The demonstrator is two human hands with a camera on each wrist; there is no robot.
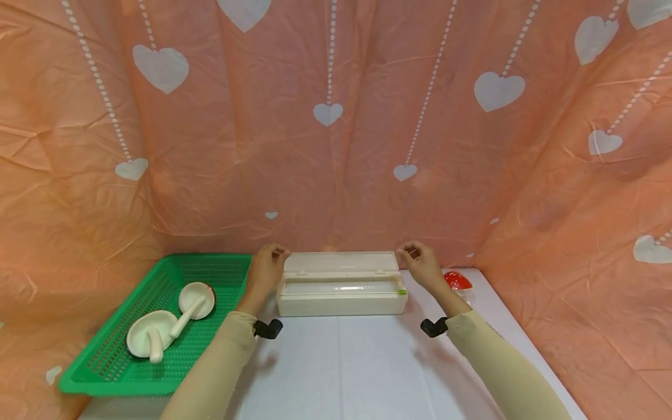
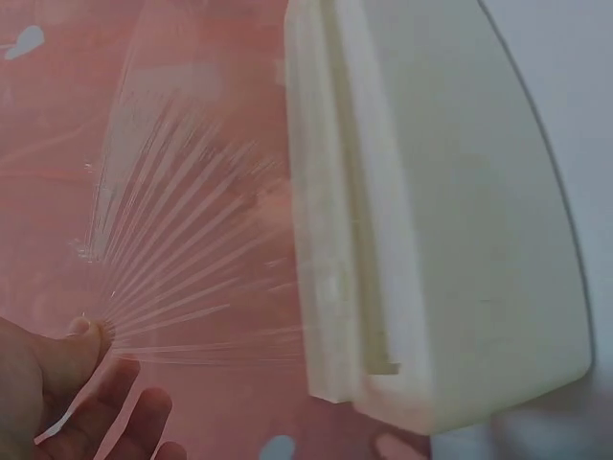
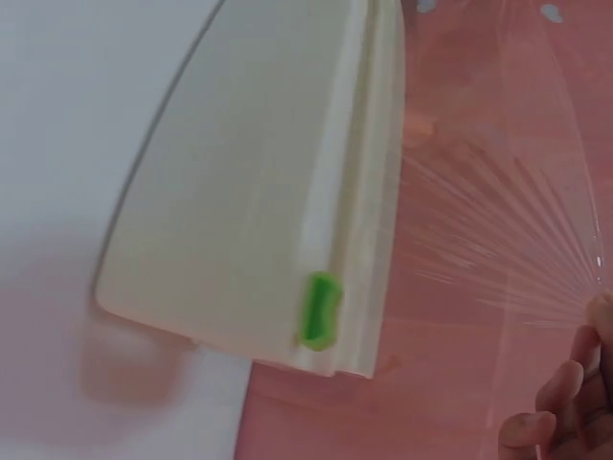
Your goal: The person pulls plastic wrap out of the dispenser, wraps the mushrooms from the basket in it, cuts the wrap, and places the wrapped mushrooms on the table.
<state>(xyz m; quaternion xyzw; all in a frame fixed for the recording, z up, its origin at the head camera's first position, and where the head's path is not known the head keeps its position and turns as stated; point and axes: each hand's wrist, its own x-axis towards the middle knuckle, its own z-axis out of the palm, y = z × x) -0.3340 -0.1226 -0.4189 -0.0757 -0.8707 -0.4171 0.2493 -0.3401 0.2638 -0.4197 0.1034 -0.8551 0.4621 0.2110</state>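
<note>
A cream plastic wrap dispenser [image 1: 341, 307] stands on the white table with its lid [image 1: 343, 261] raised. Clear plastic wrap [image 2: 182, 192] stretches up out of it, fanning into creases toward each hand. My left hand [image 1: 265, 274] pinches one corner of the wrap between thumb and forefinger, beside the dispenser's left end. At the right end, my right hand [image 1: 422, 265] pinches the other corner. A green slide cutter [image 3: 320, 311] sits at the right end of the dispenser's front edge, below the right hand.
On the left, a green basket [image 1: 115, 382] holds two cream ladles, one ladle [image 1: 152, 332] lying nearer and another ladle [image 1: 196, 300] behind it. A red object [image 1: 458, 280] lies behind the right wrist. An orange curtain [image 1: 336, 192] with white hearts surrounds the table [image 1: 378, 367].
</note>
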